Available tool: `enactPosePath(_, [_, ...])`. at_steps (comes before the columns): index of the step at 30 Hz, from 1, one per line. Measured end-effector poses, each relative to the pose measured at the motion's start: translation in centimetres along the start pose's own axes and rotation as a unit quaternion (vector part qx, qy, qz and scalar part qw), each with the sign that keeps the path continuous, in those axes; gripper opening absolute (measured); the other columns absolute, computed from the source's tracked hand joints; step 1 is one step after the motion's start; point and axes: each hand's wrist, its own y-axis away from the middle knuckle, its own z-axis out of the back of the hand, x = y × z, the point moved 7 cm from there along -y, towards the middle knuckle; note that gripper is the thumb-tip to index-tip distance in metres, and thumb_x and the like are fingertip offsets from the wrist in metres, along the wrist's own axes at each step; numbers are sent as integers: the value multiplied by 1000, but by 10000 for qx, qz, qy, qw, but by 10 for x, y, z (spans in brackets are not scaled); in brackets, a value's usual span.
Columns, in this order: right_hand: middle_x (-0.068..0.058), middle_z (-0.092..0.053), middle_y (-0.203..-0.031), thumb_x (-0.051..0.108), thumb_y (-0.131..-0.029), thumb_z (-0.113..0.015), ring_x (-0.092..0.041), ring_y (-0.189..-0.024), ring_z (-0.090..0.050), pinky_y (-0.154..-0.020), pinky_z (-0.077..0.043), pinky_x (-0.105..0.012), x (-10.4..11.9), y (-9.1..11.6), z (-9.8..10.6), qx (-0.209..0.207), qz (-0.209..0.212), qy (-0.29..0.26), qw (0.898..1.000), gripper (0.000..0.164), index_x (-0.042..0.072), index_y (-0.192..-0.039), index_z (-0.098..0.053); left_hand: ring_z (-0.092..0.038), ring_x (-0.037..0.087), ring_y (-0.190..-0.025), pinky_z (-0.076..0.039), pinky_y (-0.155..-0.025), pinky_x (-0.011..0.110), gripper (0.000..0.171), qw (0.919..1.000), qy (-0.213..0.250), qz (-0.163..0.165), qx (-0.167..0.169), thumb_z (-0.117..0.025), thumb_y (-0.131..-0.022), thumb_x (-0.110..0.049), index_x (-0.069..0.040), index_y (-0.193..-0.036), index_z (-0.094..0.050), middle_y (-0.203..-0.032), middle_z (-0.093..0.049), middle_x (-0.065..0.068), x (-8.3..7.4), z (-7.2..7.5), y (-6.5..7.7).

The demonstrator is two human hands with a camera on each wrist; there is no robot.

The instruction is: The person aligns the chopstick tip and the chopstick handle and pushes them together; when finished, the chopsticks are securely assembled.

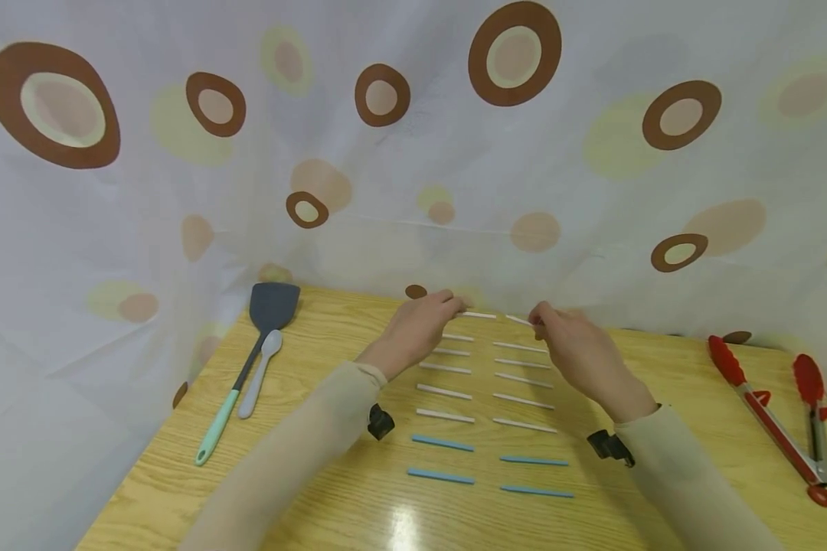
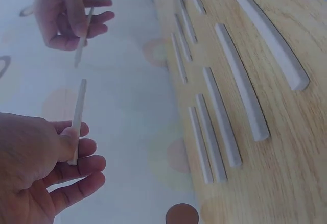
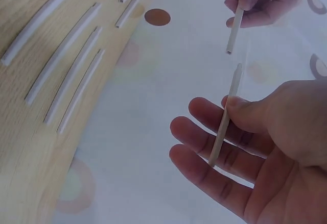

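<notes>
My left hand (image 1: 416,329) pinches a thin white stick (image 1: 481,314) near the table's far edge. In the left wrist view, the thumb presses this stick (image 2: 78,109) against the fingers, and most of its length sticks out. Opposite it, my right hand (image 1: 586,356) pinches a second white stick (image 1: 518,320). The right wrist view shows that stick (image 3: 232,89) with a narrowed tip, held between thumb and fingers. The two held sticks point toward each other with a small gap between. Nearer me lie two columns of white sticks (image 1: 445,415), then blue sticks (image 1: 443,443).
On the left of the wooden table (image 1: 331,337) lie a dark spatula (image 1: 273,306) with a mint handle and a grey spoon (image 1: 258,375). Red-tipped tongs (image 1: 775,428) lie spread at the right. A spotted white curtain (image 1: 427,168) hangs along the far edge.
</notes>
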Motion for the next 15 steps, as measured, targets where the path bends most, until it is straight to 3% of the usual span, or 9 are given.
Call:
enactPosePath(6, [-7,-66,-89,-3,-96,-60,-16,-62,-58,-46,-41,-27,11,9,9,-14,-64,-114,9999,15,4,-108,-55,-56,11,-69,-40,-49,22,21,9977,152,-382,-533,-48,-105,-14,-11,-122,-62,-103,-60,4,-9,16,13])
enactPosePath(10, [-6,-66,-88,-6,-95,-61,-17,-65,-61,-47,-42,-26,19,17,15,-183,153,-73,9997,18,4,-108,-53,-54,10,-71,-42,-52,22,14,9954,286,-516,-753,-51,-105,-17,-10,-110,-63,-97,-57,2,-14,25,23])
enactPosePath(15, [-2,-64,-85,-7,-92,-64,-12,-63,-59,-45,-39,-22,31,29,22,-344,425,-44,9985,23,5,-109,-53,-58,10,-73,-47,-56,22,11,9898,569,-746,-1069,-57,-102,-15,-9,-107,-65,-96,-58,1,-23,33,34])
